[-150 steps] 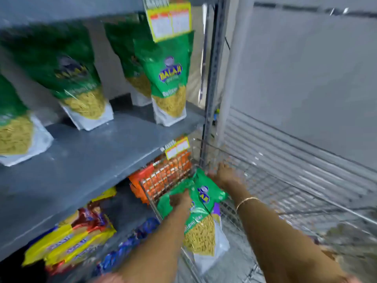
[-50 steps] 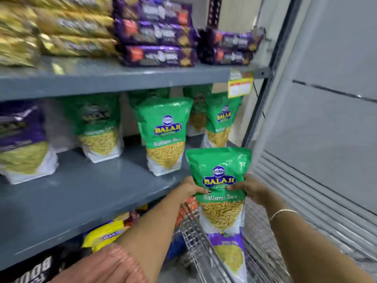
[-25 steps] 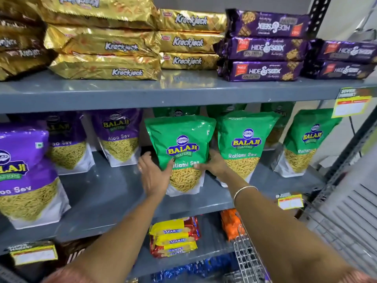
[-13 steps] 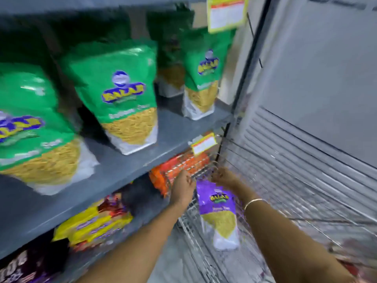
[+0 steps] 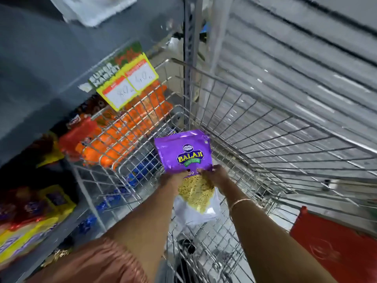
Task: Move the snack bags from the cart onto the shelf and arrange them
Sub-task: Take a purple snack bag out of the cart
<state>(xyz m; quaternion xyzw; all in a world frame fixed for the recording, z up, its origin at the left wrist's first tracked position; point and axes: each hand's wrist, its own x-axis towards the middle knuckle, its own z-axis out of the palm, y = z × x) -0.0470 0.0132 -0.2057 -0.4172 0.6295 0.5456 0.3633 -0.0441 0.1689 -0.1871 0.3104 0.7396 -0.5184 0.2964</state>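
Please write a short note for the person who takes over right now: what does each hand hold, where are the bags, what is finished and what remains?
Left hand: gripping the purple snack bag at its left side.
Right hand: gripping the same bag at its right side.
The bag is inside the wire cart, held upright. No other snack bag shows in the cart.
The shelf is up to the left; only the white bottom of one bag shows on it.
Done: the bag is grasped.
Left: lift it out, stand it on the shelf, straighten the row.
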